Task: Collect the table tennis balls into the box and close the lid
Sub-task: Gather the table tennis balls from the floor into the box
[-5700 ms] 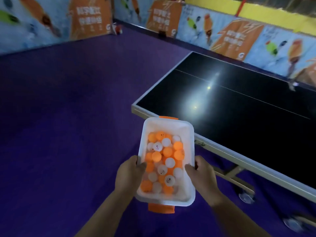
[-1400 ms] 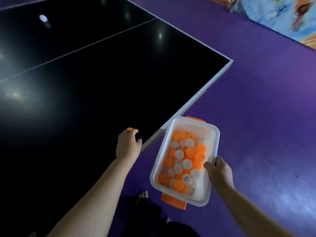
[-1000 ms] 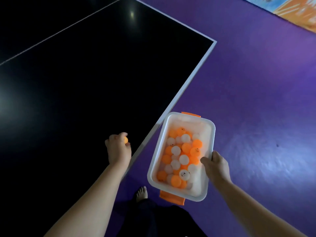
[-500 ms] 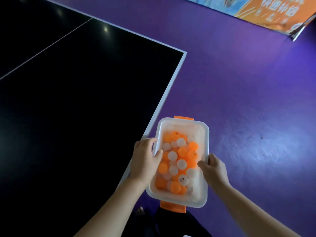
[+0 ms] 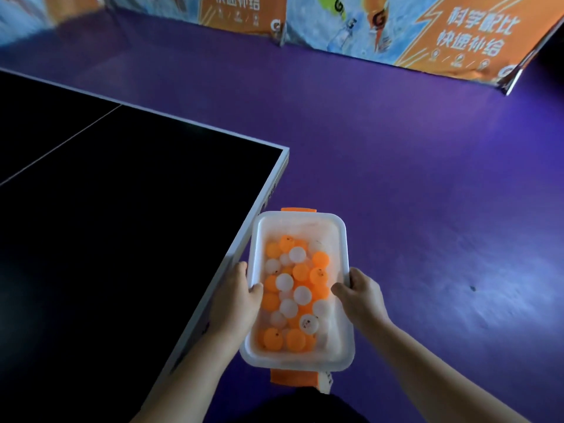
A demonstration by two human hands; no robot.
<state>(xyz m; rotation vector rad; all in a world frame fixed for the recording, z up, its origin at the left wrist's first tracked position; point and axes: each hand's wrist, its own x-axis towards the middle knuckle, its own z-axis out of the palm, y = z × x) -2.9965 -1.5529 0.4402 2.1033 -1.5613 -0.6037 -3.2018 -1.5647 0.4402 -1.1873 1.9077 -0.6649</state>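
A white plastic box [image 5: 300, 221] with orange clips at both ends is held in the air just right of the table's corner. It has no lid on and holds several orange and white table tennis balls [image 5: 293, 294]. My left hand [image 5: 236, 296] grips the box's left rim, thumb hooked inside. Gripping the right rim is my right hand [image 5: 360, 297], its thumb over the edge. No lid is in view.
The black table tennis table [image 5: 122, 209] with a white edge fills the left side, its corner near the box. Purple floor [image 5: 427, 209] spreads to the right. Orange and blue banner barriers [image 5: 427, 32] stand along the far side.
My left hand picked an orange ball off the table, brought it to the box, and now grips the left rim. The view has swung right, toward the banners.
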